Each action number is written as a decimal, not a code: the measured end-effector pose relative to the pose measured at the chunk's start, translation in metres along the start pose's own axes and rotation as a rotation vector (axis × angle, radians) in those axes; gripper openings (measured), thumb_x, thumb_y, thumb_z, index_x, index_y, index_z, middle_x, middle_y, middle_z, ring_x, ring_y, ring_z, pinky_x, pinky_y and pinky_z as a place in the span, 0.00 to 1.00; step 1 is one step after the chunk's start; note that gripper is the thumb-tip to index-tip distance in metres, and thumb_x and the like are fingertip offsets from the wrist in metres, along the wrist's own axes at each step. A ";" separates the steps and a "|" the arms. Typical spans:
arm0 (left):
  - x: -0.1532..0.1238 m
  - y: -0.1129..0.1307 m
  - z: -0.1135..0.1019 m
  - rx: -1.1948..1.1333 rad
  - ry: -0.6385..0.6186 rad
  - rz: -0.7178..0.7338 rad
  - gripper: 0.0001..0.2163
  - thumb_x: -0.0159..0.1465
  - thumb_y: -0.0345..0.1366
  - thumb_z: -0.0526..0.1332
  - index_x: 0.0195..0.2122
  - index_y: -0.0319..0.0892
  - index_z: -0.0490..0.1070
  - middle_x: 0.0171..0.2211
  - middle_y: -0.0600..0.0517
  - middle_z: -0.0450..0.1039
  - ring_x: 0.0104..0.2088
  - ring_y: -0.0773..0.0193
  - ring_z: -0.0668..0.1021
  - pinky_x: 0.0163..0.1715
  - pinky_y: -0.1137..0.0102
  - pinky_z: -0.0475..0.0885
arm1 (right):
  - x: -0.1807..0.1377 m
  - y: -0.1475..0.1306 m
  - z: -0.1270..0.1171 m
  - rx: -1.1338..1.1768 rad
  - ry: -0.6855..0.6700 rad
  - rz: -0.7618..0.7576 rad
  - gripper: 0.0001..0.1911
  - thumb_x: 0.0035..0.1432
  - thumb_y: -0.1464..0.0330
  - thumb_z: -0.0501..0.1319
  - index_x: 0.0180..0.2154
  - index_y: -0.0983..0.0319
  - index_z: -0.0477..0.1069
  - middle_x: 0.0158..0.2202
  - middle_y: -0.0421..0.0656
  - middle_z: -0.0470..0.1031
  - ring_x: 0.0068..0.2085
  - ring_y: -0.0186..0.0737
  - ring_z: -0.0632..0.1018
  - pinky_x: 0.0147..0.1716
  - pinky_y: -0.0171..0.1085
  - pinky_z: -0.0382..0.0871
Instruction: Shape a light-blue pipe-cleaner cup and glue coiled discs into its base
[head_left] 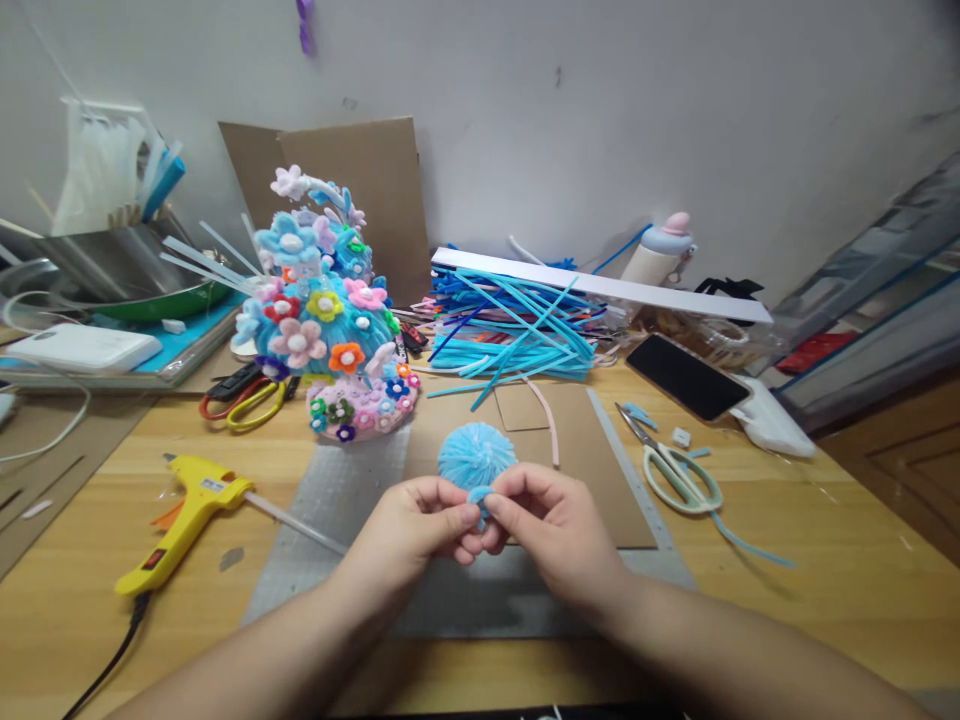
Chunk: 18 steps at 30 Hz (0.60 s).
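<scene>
Between my left hand (431,520) and my right hand (544,515) is a small bent piece of light blue pipe cleaner (478,494), pinched by the thumbs and fingers of both. Just beyond my fingertips sits a round, domed light blue pipe cleaner piece (476,452), its strands fanning out from the centre. It rests on a brown cardboard sheet (600,480) over a grey cutting mat (315,520). Whether my fingers touch the dome, I cannot tell. A pink pipe cleaner (546,415) curves across the cardboard.
Left, a yellow glue gun (187,520) lies with its cord toward me. Behind stands a tall decoration covered in pipe cleaner flowers (322,320), near yellow-handled scissors (255,405). Blue pipe cleaners (510,325) are heaped at the back. Right are pale-green-handled scissors (679,480) and a phone (688,377).
</scene>
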<state>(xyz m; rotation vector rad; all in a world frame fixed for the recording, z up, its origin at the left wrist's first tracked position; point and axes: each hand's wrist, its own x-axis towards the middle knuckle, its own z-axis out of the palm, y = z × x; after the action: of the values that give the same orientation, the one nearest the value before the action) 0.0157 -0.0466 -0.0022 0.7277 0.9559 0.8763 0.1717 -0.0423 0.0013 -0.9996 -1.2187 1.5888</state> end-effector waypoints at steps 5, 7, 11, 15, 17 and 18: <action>0.001 -0.005 0.002 -0.006 0.034 0.036 0.16 0.46 0.41 0.72 0.24 0.36 0.69 0.19 0.53 0.74 0.18 0.71 0.72 0.22 0.74 0.65 | -0.002 0.005 0.003 0.078 0.049 -0.002 0.13 0.51 0.61 0.67 0.27 0.64 0.69 0.19 0.40 0.76 0.22 0.33 0.77 0.24 0.33 0.73; 0.001 -0.006 0.003 0.024 0.058 0.078 0.15 0.45 0.40 0.72 0.23 0.36 0.70 0.19 0.53 0.74 0.20 0.70 0.72 0.25 0.73 0.66 | -0.002 0.006 0.004 0.090 0.058 -0.018 0.13 0.51 0.62 0.67 0.27 0.64 0.70 0.19 0.40 0.76 0.22 0.33 0.76 0.25 0.33 0.73; 0.000 -0.009 0.004 0.049 0.096 0.155 0.13 0.45 0.40 0.72 0.21 0.37 0.72 0.19 0.54 0.73 0.23 0.69 0.72 0.28 0.72 0.66 | -0.003 0.007 0.005 0.088 0.086 -0.062 0.11 0.51 0.63 0.66 0.27 0.64 0.70 0.20 0.40 0.76 0.23 0.34 0.77 0.25 0.34 0.74; -0.001 -0.011 0.008 0.045 0.100 0.181 0.12 0.48 0.40 0.71 0.20 0.36 0.73 0.19 0.53 0.72 0.23 0.69 0.71 0.28 0.73 0.65 | -0.005 0.009 0.009 0.076 0.095 -0.155 0.08 0.55 0.66 0.64 0.27 0.63 0.71 0.22 0.39 0.74 0.25 0.34 0.76 0.27 0.35 0.73; -0.002 -0.013 0.010 0.016 0.086 0.232 0.11 0.50 0.38 0.69 0.20 0.37 0.72 0.20 0.54 0.71 0.25 0.69 0.71 0.29 0.73 0.66 | -0.006 0.011 0.011 0.068 0.092 -0.209 0.08 0.56 0.67 0.63 0.26 0.63 0.71 0.23 0.39 0.72 0.26 0.34 0.75 0.28 0.34 0.72; -0.002 -0.014 0.011 0.000 0.079 0.263 0.10 0.51 0.37 0.69 0.21 0.37 0.72 0.21 0.54 0.71 0.25 0.69 0.72 0.29 0.73 0.66 | -0.006 0.013 0.012 0.071 0.086 -0.230 0.08 0.57 0.67 0.62 0.26 0.62 0.71 0.24 0.39 0.71 0.26 0.33 0.75 0.28 0.34 0.72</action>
<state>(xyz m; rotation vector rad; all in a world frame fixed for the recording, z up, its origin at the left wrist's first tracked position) 0.0289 -0.0563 -0.0085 0.8364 0.9422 1.1420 0.1598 -0.0535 -0.0083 -0.8424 -1.1654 1.3861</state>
